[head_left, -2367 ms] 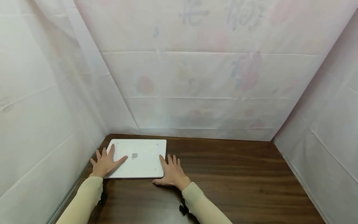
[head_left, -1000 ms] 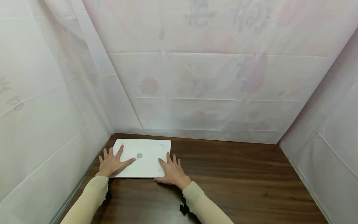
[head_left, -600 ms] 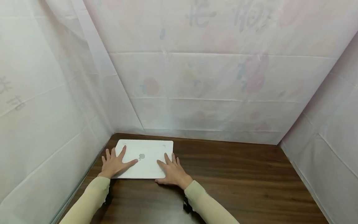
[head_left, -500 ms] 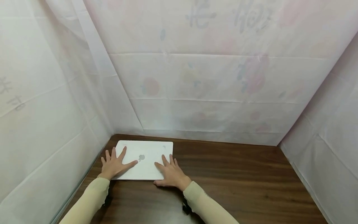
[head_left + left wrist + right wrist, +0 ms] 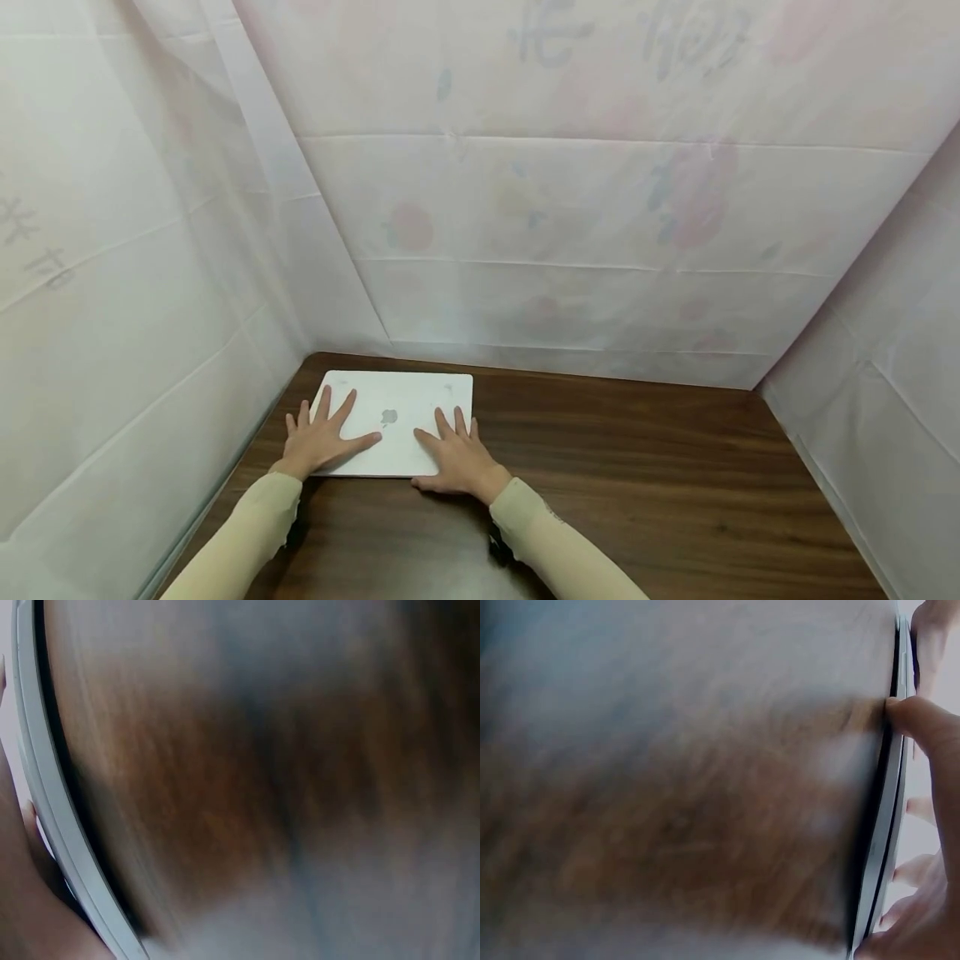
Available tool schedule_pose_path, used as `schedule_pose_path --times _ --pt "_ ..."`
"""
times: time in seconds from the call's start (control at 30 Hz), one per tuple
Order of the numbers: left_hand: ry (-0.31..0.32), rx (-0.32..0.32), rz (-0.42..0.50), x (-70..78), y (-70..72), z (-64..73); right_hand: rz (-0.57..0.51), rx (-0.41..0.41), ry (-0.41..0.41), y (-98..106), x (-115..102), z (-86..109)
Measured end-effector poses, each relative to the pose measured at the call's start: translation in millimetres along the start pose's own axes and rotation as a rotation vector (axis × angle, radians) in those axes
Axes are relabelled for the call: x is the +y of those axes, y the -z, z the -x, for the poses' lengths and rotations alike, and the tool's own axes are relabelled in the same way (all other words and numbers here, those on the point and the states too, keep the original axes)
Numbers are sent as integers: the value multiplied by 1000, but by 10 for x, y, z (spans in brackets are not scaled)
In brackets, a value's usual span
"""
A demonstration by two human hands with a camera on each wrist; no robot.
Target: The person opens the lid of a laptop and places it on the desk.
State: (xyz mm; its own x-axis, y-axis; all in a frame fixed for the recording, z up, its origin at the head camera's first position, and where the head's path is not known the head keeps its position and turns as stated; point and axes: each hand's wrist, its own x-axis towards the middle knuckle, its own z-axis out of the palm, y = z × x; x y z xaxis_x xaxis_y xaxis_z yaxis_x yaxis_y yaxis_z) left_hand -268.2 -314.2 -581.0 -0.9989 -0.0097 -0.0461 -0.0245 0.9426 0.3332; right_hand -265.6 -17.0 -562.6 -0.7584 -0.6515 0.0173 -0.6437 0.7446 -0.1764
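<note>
A closed silver laptop (image 5: 412,393) with an apple logo lies flat on the brown wooden table (image 5: 637,467), near its far left corner. My left hand (image 5: 318,440) rests spread on the left part of the lid, its thumb pointing at the logo. On the right front corner lies my right hand (image 5: 459,461), fingers spread over the lid. In the right wrist view, the right thumb (image 5: 924,726) touches the front edge of the laptop (image 5: 881,825). The left wrist view shows the front edge of the laptop (image 5: 54,795) close by, with the tabletop blurred.
Pale printed fabric hangs as a back wall (image 5: 555,217), a left wall (image 5: 112,317) and a right wall (image 5: 915,333) around the table. Several folds run across the cloth. A dark strap-like item (image 5: 498,546) sits under the right cuff.
The whole view has shifted slightly. Both hands have slid inward over the lid: the left thumb is closer to the logo and the right fingers reach further onto the laptop, which stays closed.
</note>
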Motion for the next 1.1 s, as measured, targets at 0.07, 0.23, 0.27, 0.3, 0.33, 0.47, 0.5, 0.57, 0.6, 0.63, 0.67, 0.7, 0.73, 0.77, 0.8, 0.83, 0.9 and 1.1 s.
schedule_pose_path --times 0.07,0.23,0.27,0.3,0.33,0.47,0.5,0.57,0.6,0.63,0.67,0.7,0.73,0.77,0.8,0.83,0.9,1.1 --pt "1 0 -9 5 -5 9 -3 -9 -2 9 1 11" --pt "-3 6 -23 20 -9 32 -27 -10 1 49 -3 34" --pt "-4 4 -24 22 -10 32 -31 -10 1 55 -4 39" --pt "-3 2 -23 26 -10 33 -34 -11 2 63 -4 43" --pt "-6 -2 -20 31 -9 32 -36 -11 3 67 -2 48" --pt "-3 -14 -22 55 -1 15 -45 -10 13 81 14 58" --pt "-2 -15 -22 60 2 6 -48 -8 17 82 21 59" --pt "-2 -17 -23 77 11 -13 -54 -8 24 83 38 58" --pt "-5 -16 -19 81 8 -23 -56 -7 28 82 45 57" --pt "-6 -16 -16 84 3 -35 -59 -8 30 80 50 56" --pt "-8 -15 -12 85 -6 -46 -64 -10 30 80 54 57" --pt "-9 -13 -9 91 -12 -53 -66 -12 29 77 58 56" --pt "-11 -8 -6 102 -15 -55 -67 -14 28 75 60 55" --pt "-13 -2 -4 108 -27 -60 -66 -15 27 74 61 57" --pt "-16 2 -5 119 -39 -60 -65 -14 27 72 63 59" --pt "-20 7 -6 137 -44 -60 -67 -14 25 71 65 62" --pt "-25 13 -7 175 -53 -55 -64 -16 24 69 73 67" --pt "-47 10 -16 236 -52 -47 -65 -21 17 75 91 93"
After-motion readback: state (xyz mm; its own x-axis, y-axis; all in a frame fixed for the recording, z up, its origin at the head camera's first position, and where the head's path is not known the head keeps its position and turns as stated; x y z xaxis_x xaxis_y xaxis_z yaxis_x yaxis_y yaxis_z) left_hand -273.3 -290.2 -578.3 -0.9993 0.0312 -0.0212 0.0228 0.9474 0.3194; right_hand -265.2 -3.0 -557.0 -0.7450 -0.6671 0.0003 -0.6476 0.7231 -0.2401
